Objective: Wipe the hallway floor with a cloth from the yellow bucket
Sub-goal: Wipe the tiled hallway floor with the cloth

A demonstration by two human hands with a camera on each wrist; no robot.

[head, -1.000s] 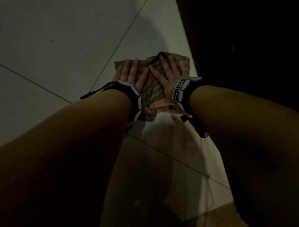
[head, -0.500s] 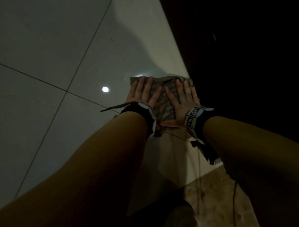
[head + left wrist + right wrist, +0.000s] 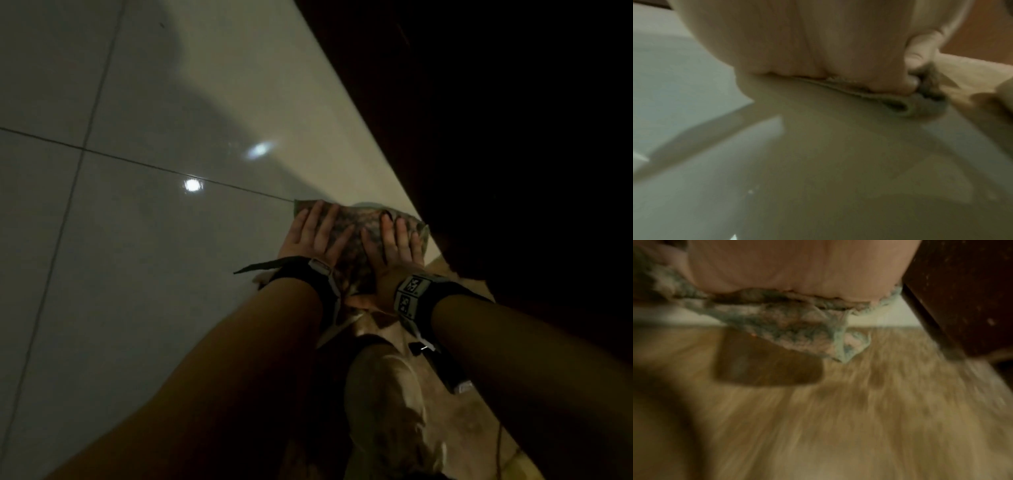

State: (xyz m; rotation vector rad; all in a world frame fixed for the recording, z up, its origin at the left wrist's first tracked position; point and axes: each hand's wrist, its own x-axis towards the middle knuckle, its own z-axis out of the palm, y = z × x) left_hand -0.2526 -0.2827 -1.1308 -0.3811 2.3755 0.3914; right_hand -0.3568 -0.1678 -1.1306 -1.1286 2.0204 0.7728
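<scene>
Now my left hand [image 3: 313, 236] and right hand [image 3: 394, 246] press flat, fingers straight, on the soft, limp cloth [image 3: 356, 233], best pinned mid-fabric against the slick floor [image 3: 144, 240].

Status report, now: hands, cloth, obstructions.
Both hands flat, left hand and right hand pressing cloth on floor tile. Dark furniture tight against cloth's right edge. Bucket not in view.
</scene>
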